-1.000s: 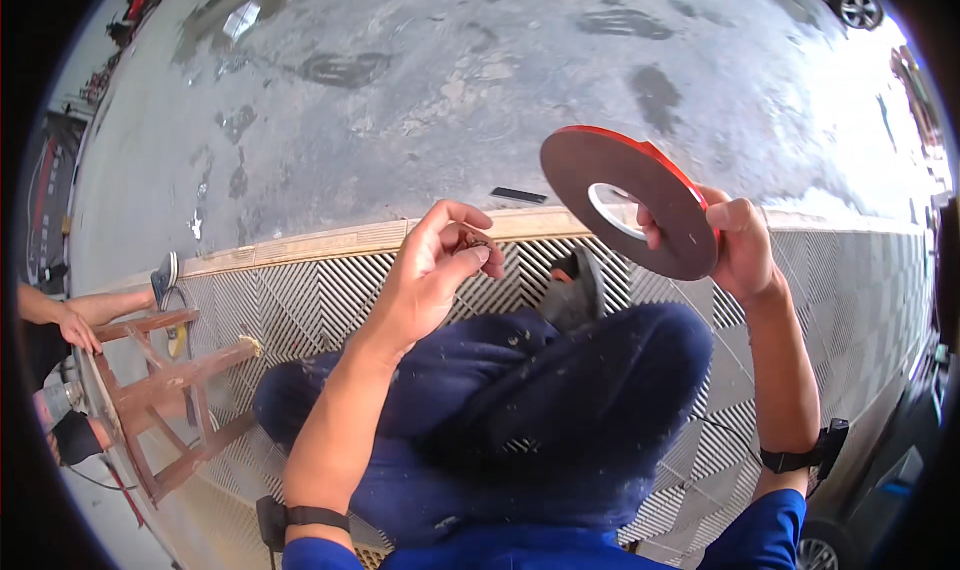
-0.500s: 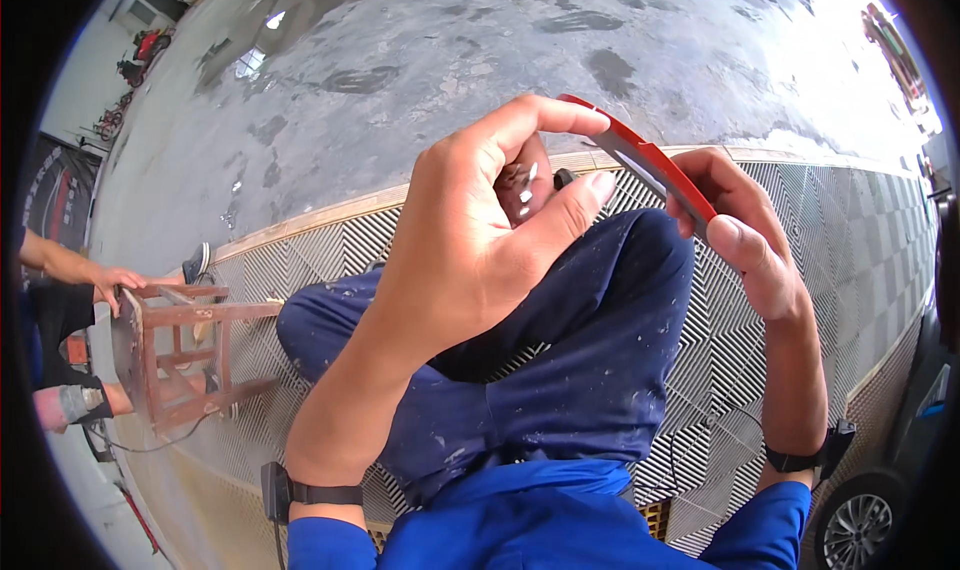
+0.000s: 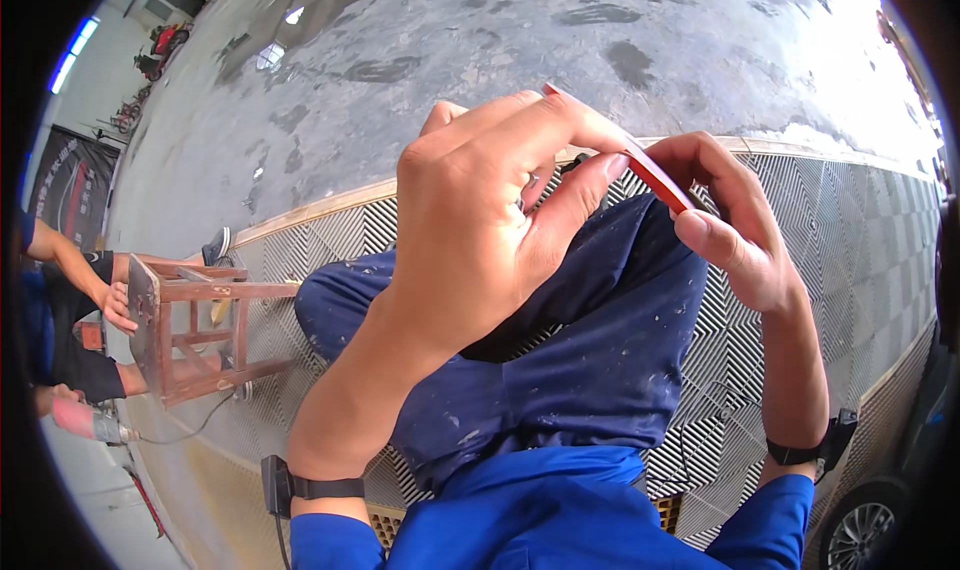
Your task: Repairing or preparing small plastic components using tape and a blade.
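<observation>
A thin curved piece with a red face is held up above my lap, seen almost edge-on; its exact kind does not show. My right hand pinches its near right end between thumb and fingers. Along its far left part lies the index finger of my left hand, with the thumb pressed to the red edge. The other fingers of my left hand curl inward, and what lies in that palm is mostly hidden.
My crossed legs rest on ribbed floor tiles, with a grey floor beyond. At left a person's hand steadies a tipped wooden stool; a pink-and-grey power tool is beside it. A car wheel stands lower right.
The red piece has turned, its grey inner side now out of sight. My left hand has rolled palm-down and slid along it, hiding the small white bits that showed in its palm.
</observation>
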### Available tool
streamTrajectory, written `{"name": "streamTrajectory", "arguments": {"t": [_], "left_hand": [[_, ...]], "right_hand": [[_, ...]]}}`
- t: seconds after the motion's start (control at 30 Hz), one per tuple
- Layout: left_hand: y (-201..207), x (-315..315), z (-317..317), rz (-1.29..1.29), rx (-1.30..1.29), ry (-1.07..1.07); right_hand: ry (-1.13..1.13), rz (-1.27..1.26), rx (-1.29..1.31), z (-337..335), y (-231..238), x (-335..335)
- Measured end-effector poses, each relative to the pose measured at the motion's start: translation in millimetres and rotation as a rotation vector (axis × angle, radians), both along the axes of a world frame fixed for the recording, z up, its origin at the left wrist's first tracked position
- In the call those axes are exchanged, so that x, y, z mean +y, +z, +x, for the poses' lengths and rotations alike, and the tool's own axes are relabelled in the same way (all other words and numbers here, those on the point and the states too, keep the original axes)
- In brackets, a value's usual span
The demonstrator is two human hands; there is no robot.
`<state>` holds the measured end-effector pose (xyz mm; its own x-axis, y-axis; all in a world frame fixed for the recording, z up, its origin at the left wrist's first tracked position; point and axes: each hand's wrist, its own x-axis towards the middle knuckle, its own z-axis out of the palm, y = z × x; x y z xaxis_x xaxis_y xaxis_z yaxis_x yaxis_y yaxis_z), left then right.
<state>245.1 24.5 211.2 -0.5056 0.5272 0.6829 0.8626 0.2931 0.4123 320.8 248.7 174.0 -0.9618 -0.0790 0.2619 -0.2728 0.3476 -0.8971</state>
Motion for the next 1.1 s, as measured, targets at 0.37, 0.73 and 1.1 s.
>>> {"name": "streamTrajectory", "arguments": {"t": [0.37,0.73,1.1], "left_hand": [[8,-7,-1,0.003,-0.717,-0.059],[-11,-5,-16,0.089,-0.726,0.012],[-14,-16,-14,-0.061,-0.201,-0.126]], "right_hand": [[-0.023,0.057,0.098,-7,-8,-3],[-0.024,0.060,0.086,-7,-16,-3],[0.113,-0.065,-0.108,-3,-15,-2]]}}
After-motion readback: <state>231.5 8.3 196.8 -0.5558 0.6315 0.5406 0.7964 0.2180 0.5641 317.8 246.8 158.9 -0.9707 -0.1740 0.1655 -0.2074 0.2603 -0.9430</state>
